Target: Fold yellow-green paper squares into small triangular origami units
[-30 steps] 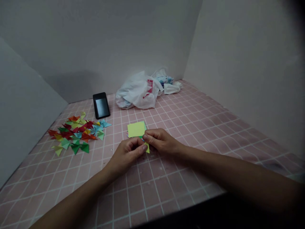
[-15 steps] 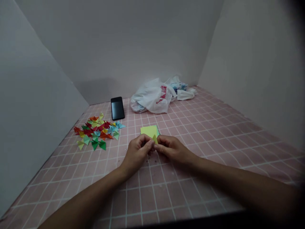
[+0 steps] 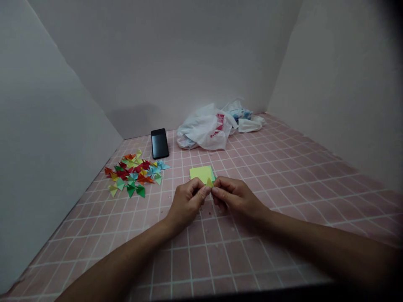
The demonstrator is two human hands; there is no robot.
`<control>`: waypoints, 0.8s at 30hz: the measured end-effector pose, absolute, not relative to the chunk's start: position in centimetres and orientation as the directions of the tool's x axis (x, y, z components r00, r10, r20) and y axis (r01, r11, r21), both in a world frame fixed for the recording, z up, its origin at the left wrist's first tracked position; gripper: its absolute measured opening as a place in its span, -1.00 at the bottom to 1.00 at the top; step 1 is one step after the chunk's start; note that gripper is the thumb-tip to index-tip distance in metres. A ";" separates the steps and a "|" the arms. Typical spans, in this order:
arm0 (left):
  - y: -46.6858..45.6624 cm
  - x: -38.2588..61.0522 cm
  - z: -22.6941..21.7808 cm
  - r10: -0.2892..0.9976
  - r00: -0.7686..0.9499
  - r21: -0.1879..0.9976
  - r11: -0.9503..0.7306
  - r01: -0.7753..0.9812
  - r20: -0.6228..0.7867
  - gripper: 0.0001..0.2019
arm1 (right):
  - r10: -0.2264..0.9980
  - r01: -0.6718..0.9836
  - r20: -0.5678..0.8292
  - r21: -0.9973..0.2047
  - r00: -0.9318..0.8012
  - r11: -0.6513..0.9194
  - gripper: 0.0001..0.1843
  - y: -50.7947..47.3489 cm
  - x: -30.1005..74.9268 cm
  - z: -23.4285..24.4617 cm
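Note:
Between my two hands is a small folded piece of yellow paper [image 3: 209, 183], its pointed tip showing above the fingers. My left hand [image 3: 188, 200] pinches it from the left with thumb and curled fingers. From the right, my right hand [image 3: 234, 195] grips the same paper between thumb and forefinger. The fingers hide most of its lower part. Just behind the hands lies a stack of square paper sheets [image 3: 200, 172], yellow on top with a green edge showing at the right.
Many small folded paper figures [image 3: 134, 172] in several colours lie heaped at the left. Behind them rests a black phone [image 3: 160, 144]. White plastic bags [image 3: 204, 128] sit by the back wall. Pale walls border the pink checked tabletop [image 3: 283, 167] on the left, back and right.
The whole view has shifted slightly, so everything appears a little further right. My fingers have changed position a little around the yellow paper, which stays held in both hands.

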State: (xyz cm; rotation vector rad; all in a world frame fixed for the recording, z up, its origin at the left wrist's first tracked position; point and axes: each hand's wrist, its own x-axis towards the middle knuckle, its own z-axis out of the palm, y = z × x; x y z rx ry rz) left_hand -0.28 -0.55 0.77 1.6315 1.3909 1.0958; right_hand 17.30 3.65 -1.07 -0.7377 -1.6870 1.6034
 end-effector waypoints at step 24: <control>0.1 -0.4 0.5 0.999 0.044 0.995 -0.012 0.102 0.008 -0.62 | 0.782 -0.121 0.000 -0.988 -0.623 -0.096 -0.76 3.6 16.6 -1.0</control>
